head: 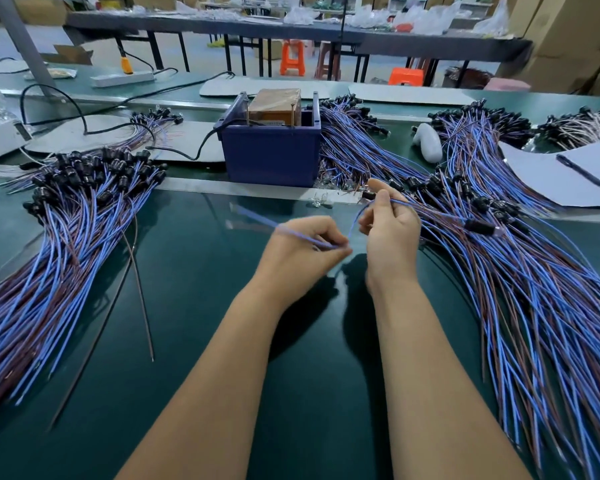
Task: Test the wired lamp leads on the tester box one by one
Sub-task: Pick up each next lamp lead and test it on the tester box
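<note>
The blue tester box stands at the back of the green bench, with two upright metal pins and a brown block inside. My left hand pinches the free ends of a blue lamp lead, which sticks out blurred to the upper left. My right hand holds the same lead near its black lamp socket, just in front of the box's right corner. A large heap of blue and brown wired leads lies on the right, another heap on the left.
A loose brown wire lies left of centre. A black cable runs to the box. White paper with a pen and a white handheld object sit at the back right. A power strip lies at the back left.
</note>
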`<state>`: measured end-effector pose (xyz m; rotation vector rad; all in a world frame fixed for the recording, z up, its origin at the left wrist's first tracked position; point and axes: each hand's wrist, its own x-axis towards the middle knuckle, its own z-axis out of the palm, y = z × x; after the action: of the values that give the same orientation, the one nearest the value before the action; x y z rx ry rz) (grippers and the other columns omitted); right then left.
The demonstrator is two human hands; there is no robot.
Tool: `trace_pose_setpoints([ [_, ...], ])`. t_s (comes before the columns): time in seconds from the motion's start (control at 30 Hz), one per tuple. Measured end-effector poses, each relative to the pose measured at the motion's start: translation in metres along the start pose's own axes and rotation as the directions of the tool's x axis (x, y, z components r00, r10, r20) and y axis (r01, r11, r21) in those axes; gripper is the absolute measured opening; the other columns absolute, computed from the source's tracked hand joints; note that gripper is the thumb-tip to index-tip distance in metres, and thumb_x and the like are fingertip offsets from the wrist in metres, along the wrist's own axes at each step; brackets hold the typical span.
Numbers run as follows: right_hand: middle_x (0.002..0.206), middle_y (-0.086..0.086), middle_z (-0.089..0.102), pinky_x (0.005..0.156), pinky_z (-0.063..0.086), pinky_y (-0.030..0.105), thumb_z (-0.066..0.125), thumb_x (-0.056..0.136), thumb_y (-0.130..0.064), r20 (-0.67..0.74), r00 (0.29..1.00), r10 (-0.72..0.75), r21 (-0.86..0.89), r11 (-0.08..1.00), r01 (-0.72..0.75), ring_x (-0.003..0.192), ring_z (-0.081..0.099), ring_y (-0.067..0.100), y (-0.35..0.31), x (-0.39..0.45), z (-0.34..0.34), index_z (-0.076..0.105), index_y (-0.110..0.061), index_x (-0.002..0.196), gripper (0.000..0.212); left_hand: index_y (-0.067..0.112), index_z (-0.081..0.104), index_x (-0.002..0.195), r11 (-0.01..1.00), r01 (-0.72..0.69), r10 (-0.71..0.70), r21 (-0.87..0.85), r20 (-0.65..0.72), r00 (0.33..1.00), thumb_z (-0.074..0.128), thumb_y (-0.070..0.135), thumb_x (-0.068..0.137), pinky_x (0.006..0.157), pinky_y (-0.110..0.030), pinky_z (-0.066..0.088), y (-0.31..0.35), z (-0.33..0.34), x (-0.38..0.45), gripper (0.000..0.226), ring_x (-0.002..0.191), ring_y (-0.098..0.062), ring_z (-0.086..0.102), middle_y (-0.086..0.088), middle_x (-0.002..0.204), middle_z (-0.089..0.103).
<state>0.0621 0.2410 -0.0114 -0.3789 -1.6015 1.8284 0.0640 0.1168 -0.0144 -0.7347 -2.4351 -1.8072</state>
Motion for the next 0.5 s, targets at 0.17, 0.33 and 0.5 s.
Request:
trace_pose_setpoints([
  [0.17, 0.076, -0.001, 0.058, 0.065, 0.048, 0.028, 0.037, 0.105, -0.016, 0.035, 0.999, 0.008, -0.132, 0.991, -0.003, 0.063, 0.052, 0.01, 0.002, 0.004, -0.011, 0.062, -0.025, 0.089, 0.031, 0.02, 0.073, 0.083, 0.92, -0.226, 0.129, 0.319, 0.299, 0.945, 0.066, 0.021, 0.076, 0.073, -0.036, 0.052, 0.004, 0.02, -0.006, 0.009, 0.077, -0.018, 0.065, 0.003, 0.08, 0.072],
  [0.33, 0.062, -0.008, 0.043, 0.059, 0.033, 0.029, 0.04, 0.104, -0.023, 0.102, 0.995, 0.014, -0.368, 0.93, 0.025, 0.055, 0.038, 0.009, 0.01, 0.007, -0.014, 0.061, -0.017, 0.094, 0.024, 0.018, 0.077, 0.084, 0.971, -0.153, 0.086, 0.186, 0.327, 0.941, 0.067, 0.003, 0.077, 0.074, -0.031, 0.055, 0.003, 0.018, -0.007, 0.02, 0.077, -0.014, 0.07, 0.005, 0.077, 0.075],
  [0.5, 0.071, -0.006, 0.053, 0.066, 0.038, 0.034, 0.039, 0.103, -0.03, 0.087, 0.995, 0.044, -0.501, 0.865, 0.006, 0.071, 0.05, 0.018, 0.01, 0.0, -0.012, 0.056, -0.019, 0.088, 0.025, 0.02, 0.078, 0.085, 0.971, -0.094, 0.021, 0.219, 0.314, 0.949, 0.055, 0.001, 0.071, 0.077, -0.036, 0.054, 0.0, 0.013, -0.005, 0.034, 0.079, -0.02, 0.069, 0.003, 0.077, 0.075],
])
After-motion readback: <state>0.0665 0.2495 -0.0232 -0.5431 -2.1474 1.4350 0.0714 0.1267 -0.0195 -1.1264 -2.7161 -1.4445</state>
